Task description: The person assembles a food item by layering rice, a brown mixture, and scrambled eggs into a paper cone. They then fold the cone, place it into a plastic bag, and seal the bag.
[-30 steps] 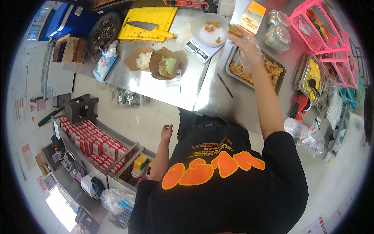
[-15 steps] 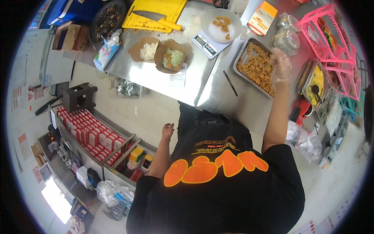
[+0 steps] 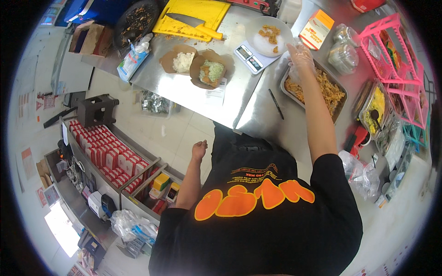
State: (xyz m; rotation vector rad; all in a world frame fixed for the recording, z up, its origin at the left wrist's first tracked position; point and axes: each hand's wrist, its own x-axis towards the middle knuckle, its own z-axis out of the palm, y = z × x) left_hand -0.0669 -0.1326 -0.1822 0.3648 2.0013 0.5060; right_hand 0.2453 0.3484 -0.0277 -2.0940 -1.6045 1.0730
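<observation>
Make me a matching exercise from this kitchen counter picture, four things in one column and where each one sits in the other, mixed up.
Things:
1. knife
2. white plate
3. right hand
4. left hand

Places:
A. on the kitchen scale
B. hanging by the person's side, below the counter edge, holding nothing
C. lying on the yellow cutting board
D. gloved, over the metal tray of fried pieces

Pairs: 1-C, 2-A, 3-D, 4-B
</observation>
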